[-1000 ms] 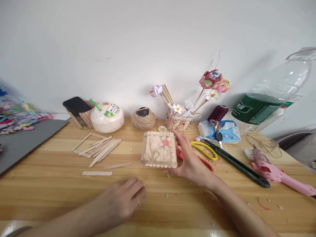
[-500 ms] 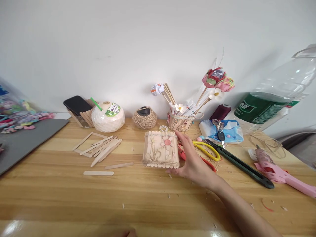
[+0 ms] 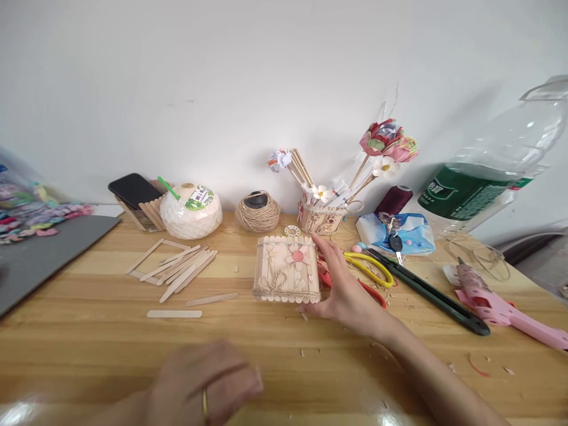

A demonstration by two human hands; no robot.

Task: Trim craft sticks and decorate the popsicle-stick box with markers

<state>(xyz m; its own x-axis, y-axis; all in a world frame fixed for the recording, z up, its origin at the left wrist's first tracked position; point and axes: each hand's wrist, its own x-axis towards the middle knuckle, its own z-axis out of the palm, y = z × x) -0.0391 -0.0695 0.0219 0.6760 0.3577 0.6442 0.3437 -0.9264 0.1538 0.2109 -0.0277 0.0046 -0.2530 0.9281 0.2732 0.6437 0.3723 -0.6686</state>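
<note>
A small box made of craft sticks lies on the wooden table, with twine along its edges and a pink flower on its face. My right hand grips its right side, the fingers behind and the thumb at the lower corner. My left hand, with a gold ring, is over the front of the table, apart from the box. Motion blurs its fingers, so I cannot tell whether they hold anything. Loose craft sticks lie to the left of the box.
Behind stand a wrapped coconut, a twine ball and a stick holder with paper flowers. To the right lie scissors, a dark green cutter, a pink glue gun and a large bottle.
My left hand has come up into view from the bottom edge. My right hand keeps its hold on the craft-stick box. The whole view has shifted slightly.
</note>
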